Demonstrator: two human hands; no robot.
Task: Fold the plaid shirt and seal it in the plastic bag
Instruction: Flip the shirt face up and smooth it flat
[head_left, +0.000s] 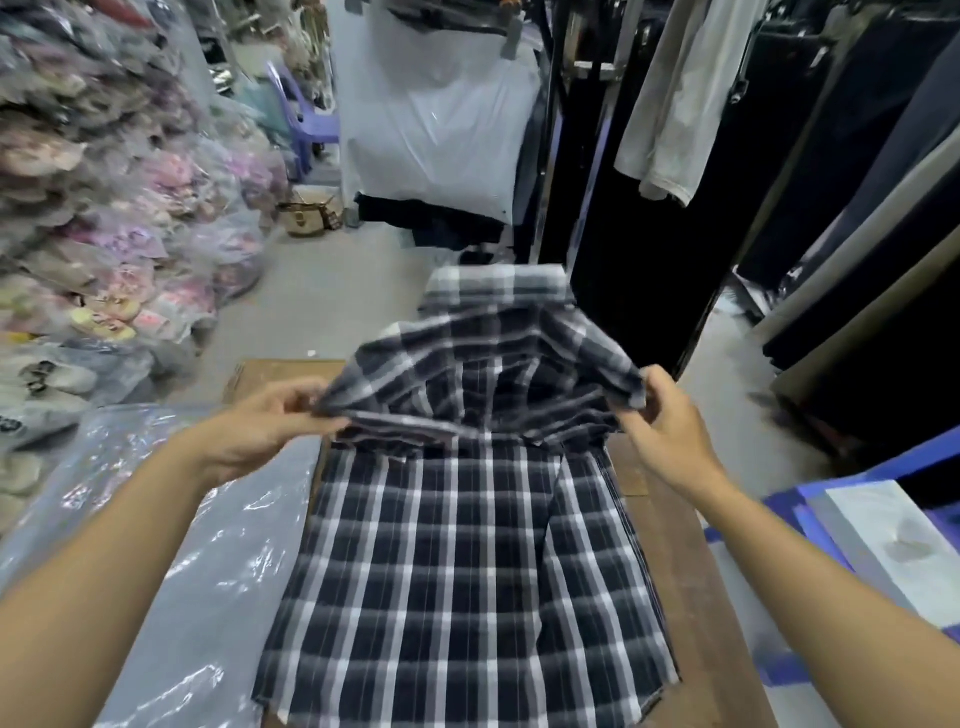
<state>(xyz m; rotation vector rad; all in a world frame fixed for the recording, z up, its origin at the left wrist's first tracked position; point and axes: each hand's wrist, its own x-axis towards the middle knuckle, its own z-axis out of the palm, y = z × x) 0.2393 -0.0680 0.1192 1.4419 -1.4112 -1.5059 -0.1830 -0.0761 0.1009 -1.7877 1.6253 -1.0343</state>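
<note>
Head view: the black, grey and white plaid cotton shirt (467, 561) lies flat on a brown cardboard sheet (691, 587), its top part lifted and bent back toward the person. The left hand (270, 421) and the right hand (665, 415) each pinch one side of that lifted part, fingers closed on cloth. A clear shiny plastic bag (171, 545) lies flat just left of the shirt, touching its edge; I cannot tell what is inside.

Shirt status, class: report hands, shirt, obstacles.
Left hand, right hand both gripping the shirt, upper part lifted. Bag beside it, left. Nothing in the way.
</note>
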